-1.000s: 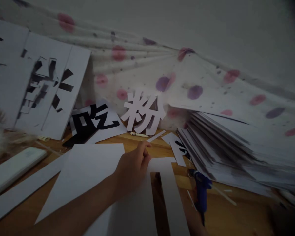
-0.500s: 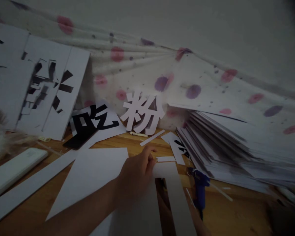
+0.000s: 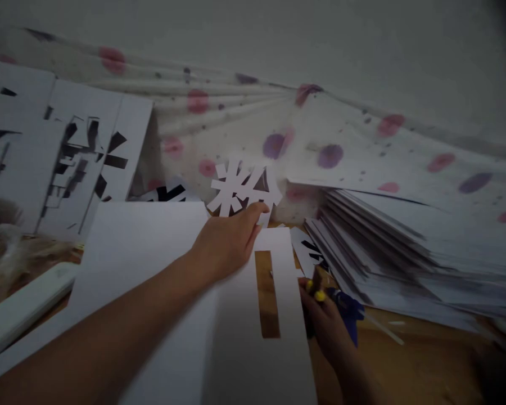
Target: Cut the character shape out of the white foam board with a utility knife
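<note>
With the left grip (image 3: 225,244) over the far left part of the panel (image 3: 257,365), fingers bent by its far edge; cannot tell whether pinching or only pressing. With the right grip (image 3: 326,323) closed around a yellow-and-dark tool (image 3: 319,295), right at the panel's right edge. In the panel, running near to far, a slot (image 3: 267,295), with wood showing through. Bordering the panel on the left, a white sheet (image 3: 152,242), far edge reaching past the panel's. Just right of the right grip, partly hidden, a blue glue gun (image 3: 349,314), leaving little room there. Farther right, a stack (image 3: 362,247), with fanned edges toward the panel; nearer, on the right, a broad stretch of worktop (image 3: 405,365), allowing more room. Beyond the left grip, a white cut-out (image 3: 231,188), before spotted cloth (image 3: 236,124). Far left, leaning boards (image 3: 135,121); nearer, beside the sheet, a white case (image 3: 37,304), crowding that side.
</note>
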`<state>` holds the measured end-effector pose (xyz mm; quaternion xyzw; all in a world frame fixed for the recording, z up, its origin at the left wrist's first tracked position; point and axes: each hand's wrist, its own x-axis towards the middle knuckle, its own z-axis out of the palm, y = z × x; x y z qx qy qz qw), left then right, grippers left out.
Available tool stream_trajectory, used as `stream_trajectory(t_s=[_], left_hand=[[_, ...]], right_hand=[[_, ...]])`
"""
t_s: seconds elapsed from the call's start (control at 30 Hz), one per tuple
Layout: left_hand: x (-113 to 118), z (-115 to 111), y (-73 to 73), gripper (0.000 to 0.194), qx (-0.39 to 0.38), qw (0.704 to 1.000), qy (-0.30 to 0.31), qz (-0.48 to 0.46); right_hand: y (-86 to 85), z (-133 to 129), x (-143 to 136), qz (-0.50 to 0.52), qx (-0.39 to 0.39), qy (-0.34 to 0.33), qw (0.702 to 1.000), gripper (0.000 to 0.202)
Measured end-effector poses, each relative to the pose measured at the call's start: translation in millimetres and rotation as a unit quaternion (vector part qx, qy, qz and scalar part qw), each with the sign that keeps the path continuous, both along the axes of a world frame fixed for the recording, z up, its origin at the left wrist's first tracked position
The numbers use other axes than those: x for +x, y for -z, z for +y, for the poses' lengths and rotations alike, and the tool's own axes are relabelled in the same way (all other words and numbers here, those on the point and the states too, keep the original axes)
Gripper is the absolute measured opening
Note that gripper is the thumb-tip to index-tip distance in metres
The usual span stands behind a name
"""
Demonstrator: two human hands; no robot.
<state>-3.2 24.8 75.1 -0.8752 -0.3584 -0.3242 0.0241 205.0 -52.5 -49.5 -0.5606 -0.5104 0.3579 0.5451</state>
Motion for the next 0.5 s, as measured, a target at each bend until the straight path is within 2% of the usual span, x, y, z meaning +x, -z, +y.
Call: stream_trajectory(t_s=[0.1,0.17,0.3,0.4,0.5], left_hand=[[5,7,-11.0,0.031,0.059,0.997,0.023,0.049],[11,11,-13.5,0.031,0.096,0.992,0.043,0.072],[27,16,-12.6,0.033,0.119,0.988,0.062,0.080],[35,17,-11.5,0.032,0.115,0.991,0.036,0.055],[36,15,-10.9,0.032,0.151,0.987,0.035,0.031]], right_hand=[[-1.9,-6,-4,0.152,-0.011,-0.031,0.988,0.046],[-2.6,-11,-13,0.215,-0.019,-0.060,0.975,0.050],[-5.2,-19,-29,0.240,-0.077,-0.052,0.966,0.031],[-6.7,-19,-32,0.247,-0.052,-0.041,0.967,0.028],[-2.8,-19,-28,0.230,-0.025,-0.040,0.972,0.029]])
